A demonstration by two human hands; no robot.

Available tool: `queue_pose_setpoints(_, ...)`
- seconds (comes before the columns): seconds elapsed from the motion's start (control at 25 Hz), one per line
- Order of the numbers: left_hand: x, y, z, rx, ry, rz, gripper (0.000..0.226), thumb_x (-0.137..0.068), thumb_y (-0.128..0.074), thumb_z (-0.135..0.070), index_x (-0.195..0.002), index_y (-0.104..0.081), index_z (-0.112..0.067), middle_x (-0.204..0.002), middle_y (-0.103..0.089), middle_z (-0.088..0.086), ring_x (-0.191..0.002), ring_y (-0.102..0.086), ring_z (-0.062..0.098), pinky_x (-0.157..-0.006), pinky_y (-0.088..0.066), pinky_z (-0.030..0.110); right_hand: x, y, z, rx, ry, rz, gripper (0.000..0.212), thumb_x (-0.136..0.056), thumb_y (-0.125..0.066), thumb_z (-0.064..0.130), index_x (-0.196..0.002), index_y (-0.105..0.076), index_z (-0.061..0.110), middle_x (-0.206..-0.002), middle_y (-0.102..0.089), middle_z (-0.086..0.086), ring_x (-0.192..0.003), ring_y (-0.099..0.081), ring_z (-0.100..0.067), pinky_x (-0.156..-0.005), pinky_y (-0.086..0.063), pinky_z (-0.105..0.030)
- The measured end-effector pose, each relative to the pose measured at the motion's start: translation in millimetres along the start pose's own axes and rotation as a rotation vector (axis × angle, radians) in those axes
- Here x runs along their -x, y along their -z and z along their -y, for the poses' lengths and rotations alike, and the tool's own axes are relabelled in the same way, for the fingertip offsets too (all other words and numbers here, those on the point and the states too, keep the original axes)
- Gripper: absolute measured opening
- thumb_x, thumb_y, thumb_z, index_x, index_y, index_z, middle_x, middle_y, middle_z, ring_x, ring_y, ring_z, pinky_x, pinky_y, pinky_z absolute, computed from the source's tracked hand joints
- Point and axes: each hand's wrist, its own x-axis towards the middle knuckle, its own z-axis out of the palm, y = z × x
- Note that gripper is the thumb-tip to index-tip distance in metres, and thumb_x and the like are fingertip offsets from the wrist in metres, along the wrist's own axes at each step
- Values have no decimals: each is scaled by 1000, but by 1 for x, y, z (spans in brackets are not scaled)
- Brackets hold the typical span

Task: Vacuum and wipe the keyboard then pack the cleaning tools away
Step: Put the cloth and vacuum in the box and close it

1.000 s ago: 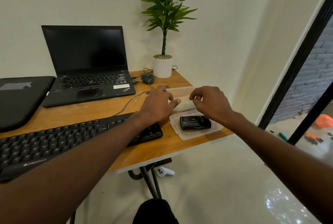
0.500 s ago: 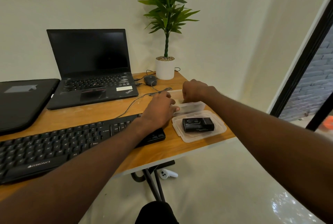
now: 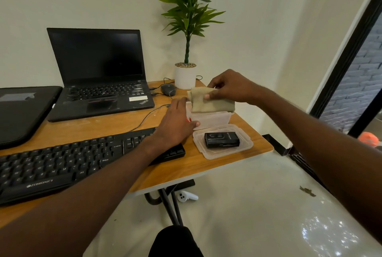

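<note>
A black keyboard (image 3: 62, 165) lies along the desk's front left. My right hand (image 3: 229, 87) pinches a folded beige cloth (image 3: 210, 101) just above a clear plastic box (image 3: 210, 119). My left hand (image 3: 175, 124) rests against the box's left side, thumb on its front wall and fingers curled round it. In front of the box lies its clear lid (image 3: 246, 147), upturned, with a small black vacuum (image 3: 222, 139) resting in it.
An open black laptop (image 3: 99, 74) and a black sleeve (image 3: 22, 112) sit at the back left. A mouse (image 3: 167, 89) and a potted plant (image 3: 186, 77) stand behind the box. The desk edge (image 3: 206, 174) runs close to the lid. A white controller (image 3: 187, 196) lies on the floor.
My right hand reached into the box and has lifted the beige cloth out above it. My left hand stayed at the box's side.
</note>
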Motion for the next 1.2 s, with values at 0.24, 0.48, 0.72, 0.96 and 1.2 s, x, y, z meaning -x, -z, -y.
queue_pose_setpoints(0.24,28,17,1,-134,21,27,84,-96,-75,-24,-164,-26,-15,-165,-37,11,-152,-33,30,-122,-33,45,44,-29,-6,47,-111,339,29,-91,-74,45,-105,-81,21,-104,-76,4,-102,-68,-17,-85,-55,-33)
queue_pose_setpoints(0.48,62,50,6,-189,-10,-28,67,-102,-67,-29,-161,-35,-21,-163,-41,6,-151,-35,26,-123,-32,47,59,-41,17,539,-3,13,37,-93,-68,51,-118,-73,23,-114,-69,4,-103,-62,-16,-84,-52,-35)
queue_pose_setpoints(0.72,127,103,42,-269,-29,-115,48,-102,-62,-40,-146,-52,-24,-149,-55,2,-140,-47,20,-116,-40,44,68,-119,103,127,126,-147,22,-99,-62,38,-115,-71,26,-111,-71,7,-98,-62,-7,-84,-52,-30)
queue_pose_setpoints(0.96,223,158,109,-515,274,-258,73,-95,-42,-77,-142,-57,-23,-146,-53,6,-135,-48,29,-112,-41,56,79,-203,129,305,77,-96,65,-95,-39,73,-144,-50,32,-155,-43,-2,-144,-37,-25,-113,-36,-56)
queue_pose_setpoints(1.2,239,179,141,-455,293,-108,89,-81,-43,-91,-145,-57,-30,-146,-53,-1,-136,-49,23,-116,-39,55,78,-216,129,398,57,-155,63,-94,-39,75,-139,-58,35,-141,-54,4,-134,-47,-21,-106,-37,-50)
